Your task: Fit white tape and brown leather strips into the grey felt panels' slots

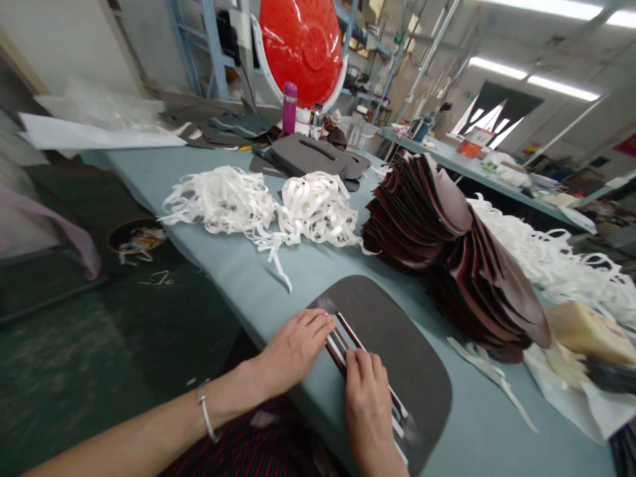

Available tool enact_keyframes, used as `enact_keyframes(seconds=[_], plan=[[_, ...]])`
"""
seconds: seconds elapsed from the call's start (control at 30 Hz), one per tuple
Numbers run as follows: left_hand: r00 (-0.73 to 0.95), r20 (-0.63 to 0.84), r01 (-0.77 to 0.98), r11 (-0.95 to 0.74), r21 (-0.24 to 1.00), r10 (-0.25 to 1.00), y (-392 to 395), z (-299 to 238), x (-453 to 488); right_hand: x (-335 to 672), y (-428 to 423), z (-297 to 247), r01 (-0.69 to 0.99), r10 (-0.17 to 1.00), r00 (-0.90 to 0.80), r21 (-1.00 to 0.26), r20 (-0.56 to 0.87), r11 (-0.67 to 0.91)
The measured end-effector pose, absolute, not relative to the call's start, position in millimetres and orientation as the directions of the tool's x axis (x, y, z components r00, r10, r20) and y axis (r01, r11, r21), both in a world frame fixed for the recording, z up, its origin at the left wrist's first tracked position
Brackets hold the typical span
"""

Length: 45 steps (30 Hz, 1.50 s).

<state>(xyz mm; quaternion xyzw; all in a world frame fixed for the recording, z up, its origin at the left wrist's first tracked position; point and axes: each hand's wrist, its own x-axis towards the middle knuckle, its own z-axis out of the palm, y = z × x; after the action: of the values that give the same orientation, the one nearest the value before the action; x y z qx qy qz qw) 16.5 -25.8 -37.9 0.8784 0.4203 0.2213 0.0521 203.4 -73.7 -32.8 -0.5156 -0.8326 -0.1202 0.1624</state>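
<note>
A dark grey rounded panel lies on the table in front of me. A long slot in it is bordered by dark brown strips and white tape. My left hand rests on the slot's upper left end, its fingers stretched out and lying flat. Lower down, my right hand has its bent fingers closed on the panel's brown-edged strip beside the slot. Its thumb tip is hidden. Pale smudges mark the panel at both ends of the slot.
Behind the panel are heaps of white tape and stacked dark brown leather pieces. Further back lie grey slotted panels, near a purple bottle and a red basin. A yellowish block lies at right.
</note>
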Motion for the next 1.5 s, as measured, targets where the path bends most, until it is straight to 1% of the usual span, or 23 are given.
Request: enact_keyframes(seconds=[0.13, 0.27, 0.33, 0.43, 0.57, 0.63, 0.7, 0.8, 0.87, 0.93, 1.0, 1.07, 1.2, 1.27, 1.37, 1.5], plan=[[0.556, 0.333, 0.726, -0.64, 0.252, 0.761, -27.2, -38.4, 17.0, 260.5, -123.7, -37.4, 0.884, 0.811, -0.435, 0.012, 0.392, 0.468], [0.556, 0.338, 0.726, -0.642, 0.247, 0.759, -29.0, -38.5, 18.5, 289.1, -157.3, -32.8, 0.892, 0.861, -0.395, -0.089, 0.32, 0.443], [0.56, 0.344, 0.722, -0.648, 0.244, 0.754, -29.6, -38.4, 19.8, 290.0, -161.8, -27.5, 0.897, 0.892, -0.352, -0.169, 0.285, 0.408], [0.566, 0.343, 0.721, -0.652, 0.235, 0.749, -29.6, -38.1, 22.2, 288.5, -159.7, -20.5, 0.888, 0.931, -0.227, -0.331, 0.287, 0.319], [0.567, 0.353, 0.717, -0.657, 0.232, 0.744, -27.7, -40.0, 23.5, 293.5, -160.8, -17.0, 0.787, 0.953, -0.041, -0.578, 0.299, 0.216], [0.568, 0.358, 0.713, -0.66, 0.235, 0.741, -26.3, -41.6, 23.2, 295.8, -164.6, -17.8, 0.729, 0.955, 0.029, -0.659, 0.297, 0.183], [0.555, 0.366, 0.722, -0.651, 0.234, 0.747, -25.6, -41.9, 23.5, 296.0, -168.2, -19.3, 0.696, 0.956, 0.051, -0.697, 0.288, 0.173], [0.501, 0.401, 0.76, -0.612, 0.22, 0.767, -30.5, -37.3, 30.9, 293.8, -170.7, -21.2, 0.696, 0.965, 0.023, -0.697, 0.26, 0.172], [0.494, 0.418, 0.751, -0.616, 0.237, 0.763, -40.9, -31.4, 44.7, 292.9, -170.4, -22.6, 0.705, 0.97, 0.01, -0.69, 0.244, 0.166], [0.546, 0.395, 0.685, -0.665, 0.298, 0.739, -57.4, -25.7, 65.6, 293.5, -169.2, -24.5, 0.705, 0.97, 0.01, -0.69, 0.242, 0.165], [0.627, 0.341, 0.597, -0.713, 0.368, 0.701, -76.5, -22.8, 89.3, 295.2, -167.7, -26.8, 0.701, 0.966, 0.006, -0.69, 0.257, 0.179], [0.691, 0.292, 0.548, -0.742, 0.387, 0.662, -93.7, -24.2, 108.6, 297.3, -166.6, -28.5, 0.697, 0.962, -0.013, -0.687, 0.273, 0.204], [0.749, 0.296, 0.526, -0.803, 0.279, 0.593, -111.2, -35.4, 120.6, 300.6, -166.6, -29.3, 0.692, 0.943, -0.084, -0.662, 0.322, 0.288], [0.762, 0.289, 0.532, -0.815, 0.23, 0.579, -113.4, -38.7, 118.4, 302.0, -167.1, -30.5, 0.693, 0.929, -0.107, -0.644, 0.353, 0.324], [0.738, 0.252, 0.594, -0.78, 0.197, 0.626, -115.5, -35.9, 118.4, 304.1, -167.4, -36.6, 0.733, 0.902, -0.133, -0.572, 0.411, 0.368], [0.67, 0.221, 0.693, -0.704, 0.158, 0.709, -120.3, -26.9, 129.9, 305.5, -166.4, -48.6, 0.811, 0.846, -0.194, -0.405, 0.496, 0.423]])
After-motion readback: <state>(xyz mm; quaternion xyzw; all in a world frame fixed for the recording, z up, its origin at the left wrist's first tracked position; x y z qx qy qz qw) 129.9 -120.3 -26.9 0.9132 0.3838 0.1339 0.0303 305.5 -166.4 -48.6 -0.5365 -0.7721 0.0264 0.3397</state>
